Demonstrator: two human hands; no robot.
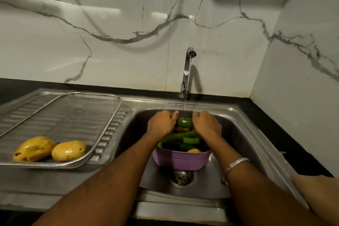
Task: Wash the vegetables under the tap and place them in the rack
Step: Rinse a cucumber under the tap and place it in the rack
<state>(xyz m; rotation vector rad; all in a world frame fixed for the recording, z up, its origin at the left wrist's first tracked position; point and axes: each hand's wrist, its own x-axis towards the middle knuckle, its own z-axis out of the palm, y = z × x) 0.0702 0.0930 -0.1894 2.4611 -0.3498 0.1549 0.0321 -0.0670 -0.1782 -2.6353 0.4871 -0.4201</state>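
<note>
Both forearms reach out over the sink (238, 134). My left hand (161, 122) and right hand (206, 124) each curl a grip round one end of a green cucumber (185, 122), held level under the tap's (189, 64) stream, above the purple basket (183, 160).

A steel sink unit (238, 113) carries a mesh rack (102, 115) on its drainboard and a purple basket (181, 161) in its basin.
</note>
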